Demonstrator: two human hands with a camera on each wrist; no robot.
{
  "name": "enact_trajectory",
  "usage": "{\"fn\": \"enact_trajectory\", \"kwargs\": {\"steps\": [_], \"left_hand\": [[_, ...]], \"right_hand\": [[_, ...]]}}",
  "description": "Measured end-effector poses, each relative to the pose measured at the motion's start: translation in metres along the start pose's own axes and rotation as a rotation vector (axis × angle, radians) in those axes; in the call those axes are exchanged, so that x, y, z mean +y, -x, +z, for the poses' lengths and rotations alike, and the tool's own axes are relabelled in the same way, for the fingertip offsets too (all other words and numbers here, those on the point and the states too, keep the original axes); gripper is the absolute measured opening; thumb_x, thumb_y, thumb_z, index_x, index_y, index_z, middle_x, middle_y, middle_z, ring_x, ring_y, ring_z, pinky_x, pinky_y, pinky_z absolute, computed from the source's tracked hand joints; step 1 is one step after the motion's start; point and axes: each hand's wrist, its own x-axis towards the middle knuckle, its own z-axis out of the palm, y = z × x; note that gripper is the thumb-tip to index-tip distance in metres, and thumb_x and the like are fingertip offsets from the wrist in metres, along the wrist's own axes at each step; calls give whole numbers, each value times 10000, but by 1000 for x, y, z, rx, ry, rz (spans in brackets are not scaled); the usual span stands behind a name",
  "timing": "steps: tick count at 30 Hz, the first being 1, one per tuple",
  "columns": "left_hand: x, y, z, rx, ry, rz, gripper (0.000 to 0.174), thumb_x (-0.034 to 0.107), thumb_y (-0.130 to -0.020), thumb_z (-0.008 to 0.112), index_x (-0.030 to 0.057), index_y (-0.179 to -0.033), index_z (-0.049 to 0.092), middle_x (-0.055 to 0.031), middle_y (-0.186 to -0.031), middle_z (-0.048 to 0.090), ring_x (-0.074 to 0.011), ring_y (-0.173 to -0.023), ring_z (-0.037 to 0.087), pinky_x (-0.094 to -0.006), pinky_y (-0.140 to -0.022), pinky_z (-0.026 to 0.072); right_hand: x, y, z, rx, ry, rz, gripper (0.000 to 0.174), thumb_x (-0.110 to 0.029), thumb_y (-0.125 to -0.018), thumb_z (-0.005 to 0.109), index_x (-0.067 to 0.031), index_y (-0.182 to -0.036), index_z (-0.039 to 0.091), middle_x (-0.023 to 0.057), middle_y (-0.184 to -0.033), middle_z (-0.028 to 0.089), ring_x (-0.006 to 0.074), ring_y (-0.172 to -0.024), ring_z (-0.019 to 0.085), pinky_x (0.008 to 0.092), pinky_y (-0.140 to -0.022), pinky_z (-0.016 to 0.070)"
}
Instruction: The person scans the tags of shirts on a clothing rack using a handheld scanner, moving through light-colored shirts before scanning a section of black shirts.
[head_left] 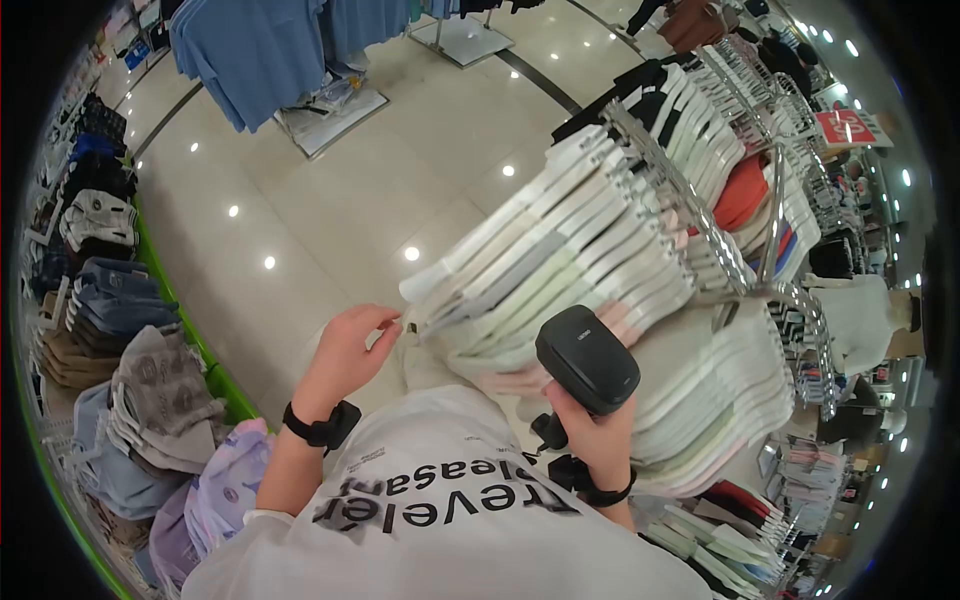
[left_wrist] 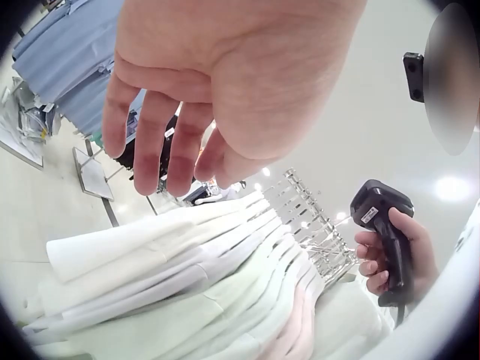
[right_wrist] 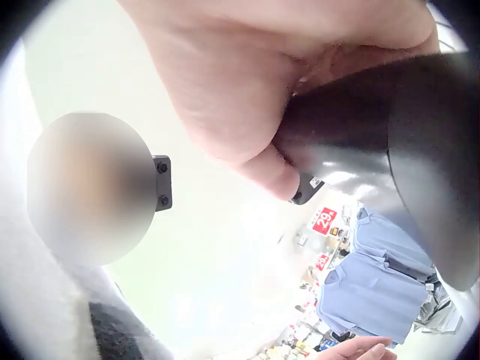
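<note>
My right hand (head_left: 597, 432) grips a black handheld barcode scanner (head_left: 588, 358) by its handle, with the fingers wrapped round it in the left wrist view. In the right wrist view the dark scanner body (right_wrist: 352, 142) fills much of the right side. My left hand (head_left: 345, 348) holds nothing; its fingers hang loosely bent and slightly spread (left_wrist: 180, 146). It hovers beside the outer sleeves of a row of pale shirts (head_left: 560, 250), white, grey, light green and pink, hung closely together. In the left wrist view these shirts lie below my fingertips.
A chrome rack rail (head_left: 690, 210) carries the shirts to my right. Folded jeans (head_left: 115, 295) and other clothes line a green-edged shelf at the left. Blue shirts (head_left: 250, 60) hang ahead over a tiled floor (head_left: 330, 200). A red sign (head_left: 845, 127) stands far right.
</note>
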Motion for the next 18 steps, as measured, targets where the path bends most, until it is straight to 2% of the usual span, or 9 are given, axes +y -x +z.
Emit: {"fn": "enact_trajectory", "kwargs": {"steps": [3, 5, 12, 18], "left_hand": [[-7, -41, -14, -36, -36, 24, 173, 98, -929, 722, -7, -1066, 725, -159, -957, 739, -311, -866, 719, -384, -756, 562], [-10, -70, -25, -74, -64, 42, 174, 89, -937, 721, -20, -1073, 726, -162, -962, 743, -299, -866, 725, -369, -757, 565], [-21, -150, -55, -79, -57, 64, 169, 76, -939, 708, -27, -1072, 724, -165, -965, 745, -292, -865, 723, -359, -771, 565], [-32, -201, -56, -147, -22, 112, 160, 78, -938, 709, -23, -1062, 719, -163, -956, 743, -290, -861, 725, -363, -753, 564]], "right_hand": [[-7, -36, 25, 124, -78, -63, 237, 9, -847, 797, 15, -1068, 710, 43, -984, 750, 100, -856, 663, 276, -787, 537], [-14, -57, 32, 77, -35, 2, 224, 4, -850, 799, 26, -1057, 716, 51, -975, 754, 99, -853, 665, 276, -783, 538], [-16, -113, 49, 96, 0, -3, 201, -2, -849, 802, 32, -1030, 722, 59, -957, 759, 95, -841, 663, 273, -770, 537], [-3, -132, 56, 89, 22, 30, 404, -21, -813, 836, 35, -1172, 660, 77, -1044, 745, 111, -907, 680, 281, -811, 542]]}}
